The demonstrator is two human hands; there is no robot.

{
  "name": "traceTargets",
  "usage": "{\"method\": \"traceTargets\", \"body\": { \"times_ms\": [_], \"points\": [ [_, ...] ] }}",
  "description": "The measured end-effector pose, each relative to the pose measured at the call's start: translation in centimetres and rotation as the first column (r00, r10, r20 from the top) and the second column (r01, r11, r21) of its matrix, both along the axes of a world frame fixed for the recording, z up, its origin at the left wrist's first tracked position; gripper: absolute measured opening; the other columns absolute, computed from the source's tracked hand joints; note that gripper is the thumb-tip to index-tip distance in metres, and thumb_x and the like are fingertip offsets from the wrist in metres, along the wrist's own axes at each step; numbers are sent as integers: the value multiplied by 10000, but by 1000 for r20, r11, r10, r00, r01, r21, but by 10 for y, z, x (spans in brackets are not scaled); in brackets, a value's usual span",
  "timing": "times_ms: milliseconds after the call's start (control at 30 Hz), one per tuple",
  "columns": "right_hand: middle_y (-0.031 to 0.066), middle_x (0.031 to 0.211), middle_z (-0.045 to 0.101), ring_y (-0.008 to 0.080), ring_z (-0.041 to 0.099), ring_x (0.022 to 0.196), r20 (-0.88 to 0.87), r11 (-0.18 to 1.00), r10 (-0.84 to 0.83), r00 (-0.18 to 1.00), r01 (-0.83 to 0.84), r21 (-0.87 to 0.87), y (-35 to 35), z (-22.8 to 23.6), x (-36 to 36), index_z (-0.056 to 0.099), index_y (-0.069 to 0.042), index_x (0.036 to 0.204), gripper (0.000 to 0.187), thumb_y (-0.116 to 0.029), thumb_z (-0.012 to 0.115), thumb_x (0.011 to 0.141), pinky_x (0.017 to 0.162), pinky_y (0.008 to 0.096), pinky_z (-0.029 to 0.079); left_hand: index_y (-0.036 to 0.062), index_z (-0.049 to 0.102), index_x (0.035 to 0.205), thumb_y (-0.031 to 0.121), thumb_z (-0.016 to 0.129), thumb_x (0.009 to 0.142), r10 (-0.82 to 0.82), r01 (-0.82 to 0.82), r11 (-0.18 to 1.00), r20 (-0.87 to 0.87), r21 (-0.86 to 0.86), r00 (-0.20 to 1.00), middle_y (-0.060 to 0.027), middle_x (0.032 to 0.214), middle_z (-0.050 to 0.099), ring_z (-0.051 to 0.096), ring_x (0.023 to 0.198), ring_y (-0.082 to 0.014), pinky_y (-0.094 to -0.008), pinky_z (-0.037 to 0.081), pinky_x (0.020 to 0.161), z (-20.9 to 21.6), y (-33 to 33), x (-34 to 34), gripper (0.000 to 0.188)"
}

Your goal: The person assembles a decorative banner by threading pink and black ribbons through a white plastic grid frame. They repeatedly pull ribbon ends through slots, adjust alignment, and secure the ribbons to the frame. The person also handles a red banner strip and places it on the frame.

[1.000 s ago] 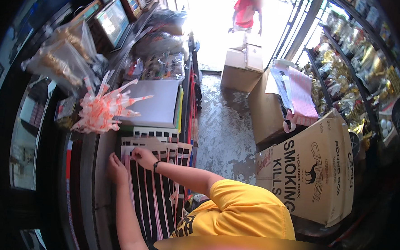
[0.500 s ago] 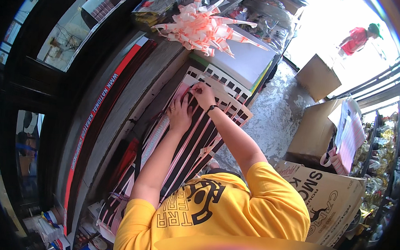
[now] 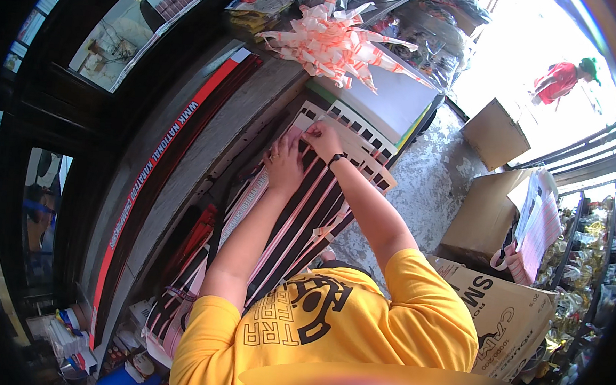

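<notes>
Long black and pink strips (image 3: 298,223) lie side by side, running down from a pale slatted board (image 3: 382,175) with dark rectangular slots at its far edge. My left hand (image 3: 284,165), a ring on one finger, rests with fingers spread over the far left end of the strips. Right beside it, my right hand (image 3: 322,139), with a dark band on the wrist, has thumb and fingers pinched together near the slots. Whatever sits between those fingertips is too small to make out. A printed white strip (image 3: 247,202) runs along the left side.
A long red printed band (image 3: 158,146) lies on a ledge to the left. Pink-and-white striped tape (image 3: 333,44) hangs in a tangle above a white box (image 3: 390,92). Cardboard boxes (image 3: 484,216) stand at right on the grey floor (image 3: 436,147). A person in red (image 3: 556,83) is outside.
The whole view has shifted slightly, moving the scene a little rightward at the top. Both hands stay at the strips' far end; the left hand lies a bit closer to the right one.
</notes>
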State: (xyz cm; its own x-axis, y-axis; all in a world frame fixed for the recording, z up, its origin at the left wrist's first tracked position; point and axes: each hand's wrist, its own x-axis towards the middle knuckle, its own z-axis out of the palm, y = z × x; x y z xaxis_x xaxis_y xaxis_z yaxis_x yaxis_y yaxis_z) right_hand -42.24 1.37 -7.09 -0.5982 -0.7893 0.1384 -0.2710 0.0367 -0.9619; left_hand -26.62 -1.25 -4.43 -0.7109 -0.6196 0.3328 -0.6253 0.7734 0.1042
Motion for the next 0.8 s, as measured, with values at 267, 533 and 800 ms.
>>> {"method": "traceTargets", "body": {
  "times_ms": [267,533,800],
  "points": [
    [189,764,633,351,625,739,-284,1000,27,959,-26,8,3,11,-1,636,-21,815,87,-11,667,734,646,377,493,72,279,1491,304,397,981,82,-108,972,129,211,988,-113,1552,264,285,1389,-366,-647,223,1075,-31,17,-9,573],
    [198,740,619,366,620,729,-249,999,42,968,-35,32,19,19,-21,622,4,784,74,46,613,724,631,393,483,127,192,1530,332,360,990,130,-175,950,179,259,975,-36,1604,148,103,1461,-398,-605,110,1144,-30,20,-10,602],
    [118,673,629,185,610,609,10,996,-10,1000,9,89,54,38,-52,622,9,812,72,28,671,763,567,327,480,131,202,1527,342,343,996,136,-158,970,127,184,982,-54,1597,171,151,1444,-423,-601,126,1142,-33,22,-9,589]
  ]
}}
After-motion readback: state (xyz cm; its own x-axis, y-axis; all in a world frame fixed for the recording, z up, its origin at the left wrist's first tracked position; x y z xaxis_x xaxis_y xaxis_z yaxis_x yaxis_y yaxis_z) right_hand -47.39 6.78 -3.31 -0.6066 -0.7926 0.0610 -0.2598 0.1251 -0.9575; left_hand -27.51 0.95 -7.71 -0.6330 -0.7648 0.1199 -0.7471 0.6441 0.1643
